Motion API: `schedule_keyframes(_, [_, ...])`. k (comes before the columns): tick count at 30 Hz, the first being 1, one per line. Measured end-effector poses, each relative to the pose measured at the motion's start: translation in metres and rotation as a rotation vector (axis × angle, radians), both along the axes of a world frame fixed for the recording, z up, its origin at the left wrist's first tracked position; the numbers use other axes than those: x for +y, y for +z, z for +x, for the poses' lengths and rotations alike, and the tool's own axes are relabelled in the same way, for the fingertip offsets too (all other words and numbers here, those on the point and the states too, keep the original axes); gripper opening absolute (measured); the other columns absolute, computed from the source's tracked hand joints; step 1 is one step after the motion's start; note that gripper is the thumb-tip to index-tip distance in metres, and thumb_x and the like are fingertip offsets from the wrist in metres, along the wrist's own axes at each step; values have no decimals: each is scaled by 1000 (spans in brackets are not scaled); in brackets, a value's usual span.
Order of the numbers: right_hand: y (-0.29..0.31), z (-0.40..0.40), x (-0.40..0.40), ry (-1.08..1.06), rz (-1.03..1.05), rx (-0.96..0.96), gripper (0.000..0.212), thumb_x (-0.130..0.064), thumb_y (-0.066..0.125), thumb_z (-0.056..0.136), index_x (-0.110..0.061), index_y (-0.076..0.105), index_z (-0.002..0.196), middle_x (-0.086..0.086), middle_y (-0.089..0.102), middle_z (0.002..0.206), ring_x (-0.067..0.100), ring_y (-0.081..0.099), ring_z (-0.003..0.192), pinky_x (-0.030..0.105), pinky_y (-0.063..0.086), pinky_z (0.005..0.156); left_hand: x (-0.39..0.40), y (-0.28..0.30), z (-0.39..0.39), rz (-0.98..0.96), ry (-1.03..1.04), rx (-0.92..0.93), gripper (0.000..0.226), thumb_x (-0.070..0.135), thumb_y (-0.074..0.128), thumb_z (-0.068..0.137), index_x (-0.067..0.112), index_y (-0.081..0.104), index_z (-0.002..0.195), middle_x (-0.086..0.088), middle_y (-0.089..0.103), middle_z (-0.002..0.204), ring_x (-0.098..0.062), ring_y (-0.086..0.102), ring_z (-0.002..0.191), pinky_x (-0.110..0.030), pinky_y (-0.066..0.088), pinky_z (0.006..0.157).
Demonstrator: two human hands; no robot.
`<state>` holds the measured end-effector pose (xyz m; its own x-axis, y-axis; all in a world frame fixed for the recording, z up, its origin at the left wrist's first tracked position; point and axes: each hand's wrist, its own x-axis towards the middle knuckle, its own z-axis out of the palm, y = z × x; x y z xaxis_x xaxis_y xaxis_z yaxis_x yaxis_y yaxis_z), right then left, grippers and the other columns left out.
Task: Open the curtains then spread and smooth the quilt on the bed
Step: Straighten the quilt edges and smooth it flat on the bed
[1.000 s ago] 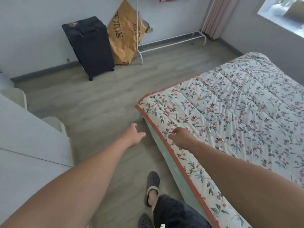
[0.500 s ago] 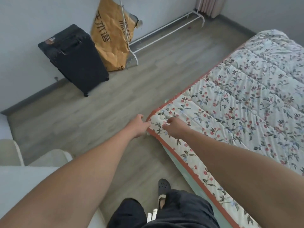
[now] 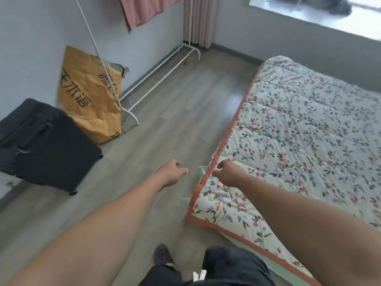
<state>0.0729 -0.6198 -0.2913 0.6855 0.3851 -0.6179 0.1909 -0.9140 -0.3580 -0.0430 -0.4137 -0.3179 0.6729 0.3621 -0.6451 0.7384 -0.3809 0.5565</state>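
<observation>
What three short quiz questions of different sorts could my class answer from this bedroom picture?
1. True or false: the left hand grips the floral quilt.
2. What leans on the wall beside the black suitcase? A) yellow paper sack B) mirror C) ladder
3. Fill in: the quilt's border is coloured ____.

Key: 1 false, it hangs over the floor beside the quilt's edge; 2 A, the yellow paper sack; 3 orange-red.
</observation>
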Motion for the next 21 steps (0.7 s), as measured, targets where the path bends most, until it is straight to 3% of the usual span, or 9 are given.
schedule_keyframes(3, [4,11,33,-90,31,-17,55,-44,58,102,-10,55,146,9,71,123,23,70,95,32,51,70,50,9,48,34,-82,-41,64,41,67,98,8,49,149,-15,54,151,-31,54,136,-42,42,115])
schedule_keyframes(7, [7,35,53,-186,29,-8,46,-40,60,104,-9,60,137,11,71,127,27,69,108,35,55,87,70,11,107,18,-232,-61,62,42,65,98,9,50,148,-13,55,150,-30,55,136,-40,42,115])
schedule_keyframes(10, [-1,84,73,-275,44,-22,43,-37,62,101,-9,64,134,12,70,128,29,68,111,41,57,95,80,10,164,-29,-326,-61,62,42,64,99,9,48,150,-12,55,150,-29,54,135,-38,42,114])
schedule_keyframes(13, [-19,143,104,-303,80,-37,47,-40,60,99,-10,64,134,12,70,128,29,67,109,39,57,93,99,4,219,-37,-375,-55,63,41,65,99,9,47,150,-12,55,149,-28,54,135,-37,43,113])
schedule_keyframes(17, [-38,219,149,-361,109,-10,60,-44,60,98,-9,56,147,13,60,147,31,59,131,40,49,107,141,9,304,10,-423,3,64,36,64,101,6,43,153,-13,51,153,-28,51,138,-32,41,108])
schedule_keyframes(21, [-41,286,176,-424,113,16,62,-44,60,98,-10,53,149,12,58,150,30,56,135,38,47,108,183,17,394,65,-468,-9,63,37,63,101,7,44,153,-13,50,154,-28,50,140,-36,40,115])
